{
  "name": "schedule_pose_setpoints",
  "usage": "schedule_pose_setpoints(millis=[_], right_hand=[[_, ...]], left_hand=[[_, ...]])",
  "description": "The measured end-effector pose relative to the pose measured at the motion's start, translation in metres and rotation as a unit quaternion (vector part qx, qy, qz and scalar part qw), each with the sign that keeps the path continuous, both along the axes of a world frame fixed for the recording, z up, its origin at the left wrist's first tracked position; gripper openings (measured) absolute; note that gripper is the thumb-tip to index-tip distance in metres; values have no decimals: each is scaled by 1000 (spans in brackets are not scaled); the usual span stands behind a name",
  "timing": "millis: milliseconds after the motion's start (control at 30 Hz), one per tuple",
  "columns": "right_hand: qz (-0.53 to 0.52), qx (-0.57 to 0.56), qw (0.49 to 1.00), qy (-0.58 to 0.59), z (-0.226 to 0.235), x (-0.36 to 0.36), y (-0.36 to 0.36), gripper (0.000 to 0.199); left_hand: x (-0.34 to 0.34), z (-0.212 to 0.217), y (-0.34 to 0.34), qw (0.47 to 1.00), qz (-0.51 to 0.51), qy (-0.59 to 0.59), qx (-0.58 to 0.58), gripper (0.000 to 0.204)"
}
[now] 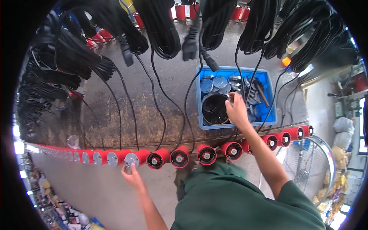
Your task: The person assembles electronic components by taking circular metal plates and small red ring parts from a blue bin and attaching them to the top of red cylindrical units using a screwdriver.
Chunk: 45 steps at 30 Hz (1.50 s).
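A row of red cylindrical units (pixel 207 154) lies along the near edge of a worn workbench (pixel 145 119), each with a black cord running up to coiled bundles. My left hand (pixel 132 175) presses on the round metal cover (pixel 131 159) of one red unit toward the left. My right hand (pixel 236 110) reaches into a blue plastic bin (pixel 268 82) and pinches a small metal piece over a dark round container (pixel 214 109). The bin holds several round metal covers (pixel 219 82).
Coiled black power cords (pixel 165 27) hang across the back of the bench. More red units (pixel 180 9) stand at the far edge. A floor fan (pixel 306 165) stands at the lower right, beside bags and clutter.
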State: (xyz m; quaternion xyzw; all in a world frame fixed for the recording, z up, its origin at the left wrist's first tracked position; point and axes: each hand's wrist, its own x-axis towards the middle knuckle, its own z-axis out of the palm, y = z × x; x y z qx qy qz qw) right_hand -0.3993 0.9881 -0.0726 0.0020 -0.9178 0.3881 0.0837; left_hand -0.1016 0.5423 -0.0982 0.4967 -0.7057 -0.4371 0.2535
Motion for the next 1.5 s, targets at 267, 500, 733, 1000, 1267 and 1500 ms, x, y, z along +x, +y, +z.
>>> schedule_pose_setpoints(millis=[267,500,733,1000,1267,1500], right_hand=[[287,323,899,73,-32,-33,-13,14],[308,177,930,93,-48,-16,-15,14],[269,186,942,80,-51,-15,15,8],[293,139,945,32,-28,1,4,11],[181,19,983,14,-26,-11,21,9],[144,-73,986,-32,1,-17,7,16]], left_hand=[[-252,91,261,797,-537,143,-238,27],[-404,9,336,740,-493,-304,-341,30],[-430,-11,358,741,-459,-341,-352,19],[-406,5,317,831,-447,-140,-299,18],[-293,78,324,860,-417,251,-151,35],[-229,63,280,867,-386,-64,-308,74]])
